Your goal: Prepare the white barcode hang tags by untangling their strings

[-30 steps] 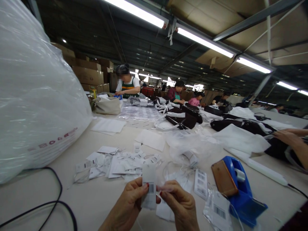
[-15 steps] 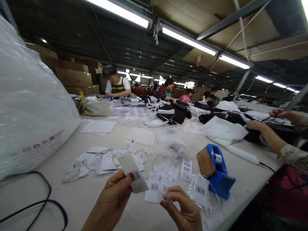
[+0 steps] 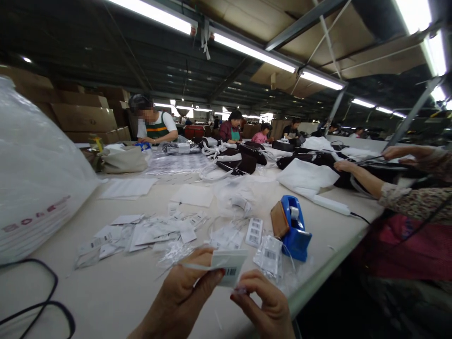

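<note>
My left hand point(image 3: 189, 292) grips a pale hang tag point(image 3: 231, 259) between thumb and fingers, its barcode showing beside the thumb. Close to the tag's lower right corner, my right hand point(image 3: 264, 299) is closed in a pinch on something small and translucent that I cannot make out. Whether that small thing touches the tag is unclear. Beyond my hands lies a loose pile of white barcode tags point(image 3: 158, 230) with thin strings. A sheet of barcode stickers point(image 3: 254, 231) and a clear bag holding a barcode tag point(image 3: 269, 254) are just past my right hand.
A blue tape dispenser point(image 3: 294, 235) stands at the right. Behind it are a white power strip point(image 3: 332, 205), white wrapping and dark bags point(image 3: 240, 162). A big plastic sack point(image 3: 38, 179) bulges at the left, above a black cable point(image 3: 45, 301). A co-worker's arm point(image 3: 363, 181) reaches in from the right.
The tag in my left hand has moved right and turned from upright-slanting to roughly sideways, nearer my right hand. My right hand keeps its pinch. The whole view has swung right.
</note>
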A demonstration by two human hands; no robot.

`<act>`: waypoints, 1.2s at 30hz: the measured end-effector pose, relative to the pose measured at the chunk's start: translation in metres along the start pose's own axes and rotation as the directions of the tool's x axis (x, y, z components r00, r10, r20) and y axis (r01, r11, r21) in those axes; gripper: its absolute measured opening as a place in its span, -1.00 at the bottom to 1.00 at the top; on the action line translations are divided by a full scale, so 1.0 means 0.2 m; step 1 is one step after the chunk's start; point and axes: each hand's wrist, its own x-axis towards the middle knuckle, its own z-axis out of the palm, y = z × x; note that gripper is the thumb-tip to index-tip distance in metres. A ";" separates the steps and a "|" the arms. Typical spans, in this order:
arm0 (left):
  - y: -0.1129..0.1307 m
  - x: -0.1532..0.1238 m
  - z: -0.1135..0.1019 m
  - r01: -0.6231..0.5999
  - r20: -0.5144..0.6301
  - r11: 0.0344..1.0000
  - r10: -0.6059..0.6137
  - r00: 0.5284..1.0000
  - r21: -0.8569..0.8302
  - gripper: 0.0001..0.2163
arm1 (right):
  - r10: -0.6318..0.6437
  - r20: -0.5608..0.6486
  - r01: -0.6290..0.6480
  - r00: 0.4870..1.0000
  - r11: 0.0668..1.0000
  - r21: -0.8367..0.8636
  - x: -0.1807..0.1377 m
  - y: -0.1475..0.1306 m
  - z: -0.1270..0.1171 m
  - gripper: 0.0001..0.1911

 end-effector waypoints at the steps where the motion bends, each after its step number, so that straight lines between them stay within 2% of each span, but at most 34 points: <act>1: 0.01 0.00 0.00 -0.016 0.016 0.999 0.016 1.000 0.032 -0.80 | 0.003 -0.001 -0.003 1.000 1.000 0.001 0.00 0.00 -0.01 -0.98; 11: 0.00 0.02 0.04 -0.035 0.137 0.993 0.019 0.990 0.115 -0.76 | 0.027 -0.005 -0.027 1.000 0.999 0.023 -0.02 -0.01 -0.02 -0.95; 15: -0.02 0.02 0.05 -0.010 0.134 0.990 -0.009 0.991 0.140 -0.77 | 0.046 -0.004 -0.046 0.999 0.998 0.037 -0.02 -0.02 -0.02 -0.95; 28: -0.03 0.04 0.08 0.030 0.182 0.997 -0.043 0.982 0.072 -0.74 | 0.180 0.074 -0.190 0.981 0.969 0.160 -0.06 0.01 -0.01 -0.87; 32: -0.03 0.05 0.08 0.050 0.233 0.995 -0.070 0.970 0.088 -0.74 | 0.193 0.098 -0.204 0.976 0.971 0.126 -0.05 0.00 -0.03 -0.86; 36: -0.04 0.05 0.07 0.106 0.257 0.994 -0.111 0.960 0.033 -0.73 | 0.207 0.104 -0.215 0.973 0.973 0.078 -0.06 0.00 -0.03 -0.78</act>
